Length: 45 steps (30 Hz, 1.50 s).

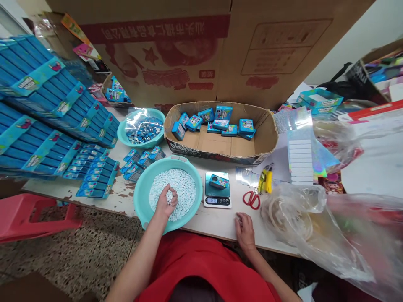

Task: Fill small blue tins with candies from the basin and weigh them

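My left hand [166,202] is inside a turquoise plastic basin [195,205], its fingers curled upward around several small white candies. More of these white candies [181,184] cover the basin's bottom. To the right, a small blue box [219,182] with a round dark hole lies on the digital scale [218,201], whose display is lit. My right hand [245,230] rests on the table's front edge below the scale, fingers loosely bent, holding nothing. Several small blue boxes [145,159] stand just behind the basin.
A cut-down carton [220,147] at the back holds several blue boxes. Beside it is a basin [121,134] of shiny pieces. Display boxes [56,105] are stacked at left. Red scissors [251,200], a yellow cutter [268,180] and a plastic bag [296,214] lie right.
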### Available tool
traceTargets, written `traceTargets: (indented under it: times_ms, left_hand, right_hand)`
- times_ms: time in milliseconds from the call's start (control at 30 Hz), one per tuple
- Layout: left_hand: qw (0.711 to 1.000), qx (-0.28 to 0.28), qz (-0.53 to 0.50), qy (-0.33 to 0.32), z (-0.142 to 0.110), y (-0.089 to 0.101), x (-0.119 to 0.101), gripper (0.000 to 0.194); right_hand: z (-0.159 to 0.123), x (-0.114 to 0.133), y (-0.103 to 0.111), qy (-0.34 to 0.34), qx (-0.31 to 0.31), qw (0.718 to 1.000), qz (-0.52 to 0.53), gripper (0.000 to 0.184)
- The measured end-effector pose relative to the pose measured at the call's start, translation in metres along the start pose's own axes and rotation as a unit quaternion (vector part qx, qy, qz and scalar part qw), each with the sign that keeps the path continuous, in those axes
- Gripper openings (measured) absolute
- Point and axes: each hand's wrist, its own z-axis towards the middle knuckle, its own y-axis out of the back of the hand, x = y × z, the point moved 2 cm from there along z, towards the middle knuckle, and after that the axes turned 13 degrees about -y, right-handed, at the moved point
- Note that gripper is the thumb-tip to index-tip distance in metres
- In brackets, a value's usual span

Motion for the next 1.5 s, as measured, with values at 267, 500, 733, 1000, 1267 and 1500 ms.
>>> traceTargets:
  times_ms: [267,500,733,1000,1267,1500]
  left_hand:
    - [0.993,-0.052,-0.102,0.04,-0.004,-0.008,-0.004,0.035]
    - [0.993,-0.046,-0.101,0.041,-0.001,0.006,-0.002,0.034]
    - [0.992,-0.068,-0.099,0.031,-0.001,0.023,0.02,0.027]
    - [0.998,-0.036,-0.059,0.009,-0.005,0.022,0.031,0.034]
    - [0.998,-0.044,-0.052,-0.004,0.002,0.027,0.033,0.037]
    - [0.998,-0.053,-0.039,-0.007,0.005,0.029,0.036,0.038]
  right_hand:
    - [0.01,0.025,0.015,-0.038,0.001,0.999,0.039,0.028]
    - [0.033,0.056,0.02,-0.055,0.002,0.996,0.073,0.029]
    - [0.026,0.058,0.025,-0.043,0.038,0.995,0.078,0.03]
    - [0.018,0.049,0.028,-0.058,0.113,0.988,0.084,0.037]
    - [0.034,0.049,0.028,-0.061,0.128,0.987,0.079,0.034]
    - [0.04,0.05,0.023,-0.07,0.133,0.985,0.086,0.032]
